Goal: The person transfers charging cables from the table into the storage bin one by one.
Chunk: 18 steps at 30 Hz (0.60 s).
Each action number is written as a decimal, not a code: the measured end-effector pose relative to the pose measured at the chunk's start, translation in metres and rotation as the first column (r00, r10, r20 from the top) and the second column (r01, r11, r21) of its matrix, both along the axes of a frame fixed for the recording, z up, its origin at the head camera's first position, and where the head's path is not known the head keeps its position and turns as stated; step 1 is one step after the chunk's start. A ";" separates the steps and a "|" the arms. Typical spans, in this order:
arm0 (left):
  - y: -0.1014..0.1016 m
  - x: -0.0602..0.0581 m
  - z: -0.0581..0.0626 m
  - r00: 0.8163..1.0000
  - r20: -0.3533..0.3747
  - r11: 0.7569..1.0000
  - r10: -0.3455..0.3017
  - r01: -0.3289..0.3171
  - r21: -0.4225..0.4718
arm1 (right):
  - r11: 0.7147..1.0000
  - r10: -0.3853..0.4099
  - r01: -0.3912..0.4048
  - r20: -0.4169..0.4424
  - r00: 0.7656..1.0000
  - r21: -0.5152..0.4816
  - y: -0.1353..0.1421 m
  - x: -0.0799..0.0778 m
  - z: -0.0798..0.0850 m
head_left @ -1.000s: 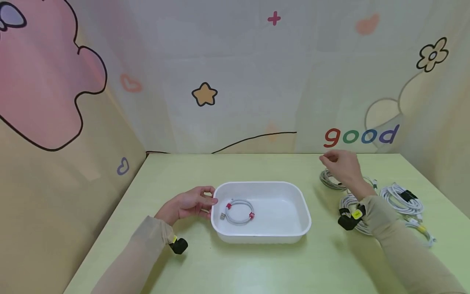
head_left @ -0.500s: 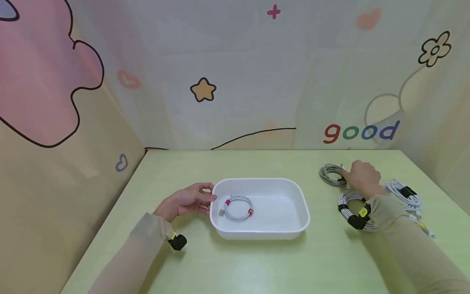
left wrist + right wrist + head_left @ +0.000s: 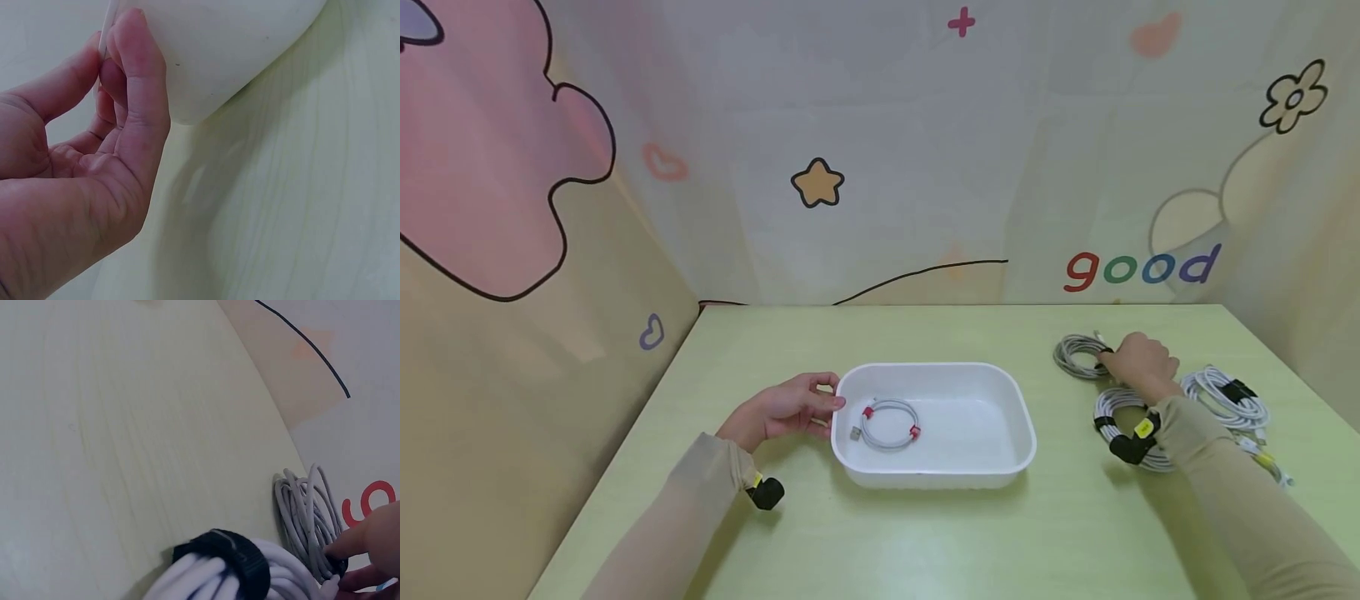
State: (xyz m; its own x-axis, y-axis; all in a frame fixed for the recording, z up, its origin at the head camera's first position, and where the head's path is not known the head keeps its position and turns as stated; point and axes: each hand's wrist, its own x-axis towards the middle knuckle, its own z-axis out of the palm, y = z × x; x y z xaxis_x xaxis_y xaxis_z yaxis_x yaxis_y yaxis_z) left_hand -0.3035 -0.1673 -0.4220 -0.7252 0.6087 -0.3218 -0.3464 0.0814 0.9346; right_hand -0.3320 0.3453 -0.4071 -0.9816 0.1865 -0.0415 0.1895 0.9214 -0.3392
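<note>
My left hand [image 3: 786,408] pinches the left rim of a white plastic tub [image 3: 932,478]; in the left wrist view, thumb and fingers lie on either side of the tub wall [image 3: 212,56]. Inside the tub, toward its left, lies a thin white USB cable [image 3: 891,447] coiled in a ring with red ties. At the back right my right hand [image 3: 1142,362] pinches a coiled grey cable [image 3: 1066,360] by its black tie. The right wrist view shows thumb and fingertips [image 3: 340,547] at the near end of that coil [image 3: 297,515], which leans up slightly.
Beneath the right wrist lies a thick white cable coil [image 3: 1105,407] with black straps. Farther right are another white cable coil [image 3: 1210,392] with a black strap and a smaller cable [image 3: 1262,458] with a yellow part. A printed curtain [image 3: 910,167] borders the table's back edge.
My right hand has come down from above the cables onto the grey coil's tied end and has stayed there since. My left hand keeps its place on the tub rim.
</note>
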 end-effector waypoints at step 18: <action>0.000 0.000 -0.002 1.000 0.009 1.000 0.001 -0.001 0.015 | 0.943 0.023 -0.071 -0.151 0.988 -0.325 -0.010 0.003 0.012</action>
